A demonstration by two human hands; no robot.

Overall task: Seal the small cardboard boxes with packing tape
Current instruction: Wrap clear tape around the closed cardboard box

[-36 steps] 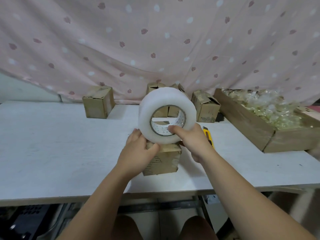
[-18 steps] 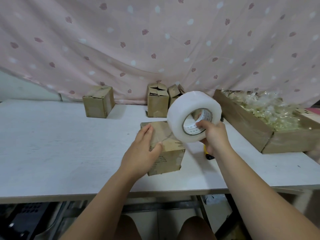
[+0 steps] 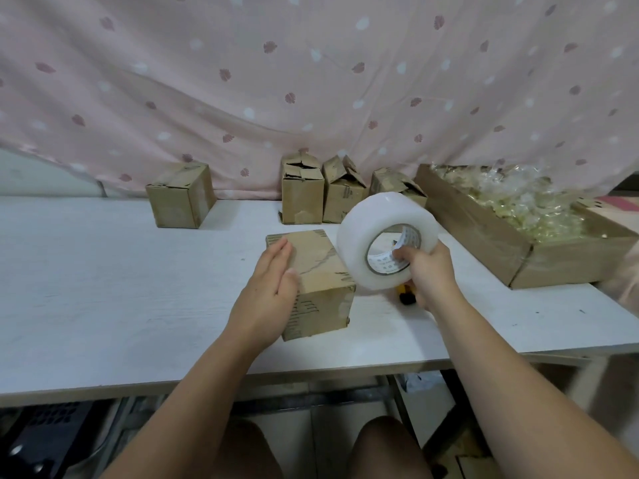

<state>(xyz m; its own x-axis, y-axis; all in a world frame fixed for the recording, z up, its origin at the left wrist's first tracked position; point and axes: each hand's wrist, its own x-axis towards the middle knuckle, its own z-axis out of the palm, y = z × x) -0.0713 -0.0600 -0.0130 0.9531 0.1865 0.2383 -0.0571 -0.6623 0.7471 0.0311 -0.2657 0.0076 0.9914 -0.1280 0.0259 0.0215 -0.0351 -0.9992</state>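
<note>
Soft, even, slightly dim light; faint shadows; wide-angle bending and blur at edges.

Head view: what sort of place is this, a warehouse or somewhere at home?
Likely a makeshift home packing corner, not a warehouse: a pink leaf-print sheet hung as a backdrop, one white table with a few small cardboard boxes, and an open carton of clear-wrapped goods.

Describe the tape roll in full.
The tape roll is a wide ring of milky white packing tape on a brown core lined with a printed white label. It is held above the table, hole toward the camera. The right hand grips it, fingers hooked into the core. It hangs just right of the near box; contact is unclear.
</note>
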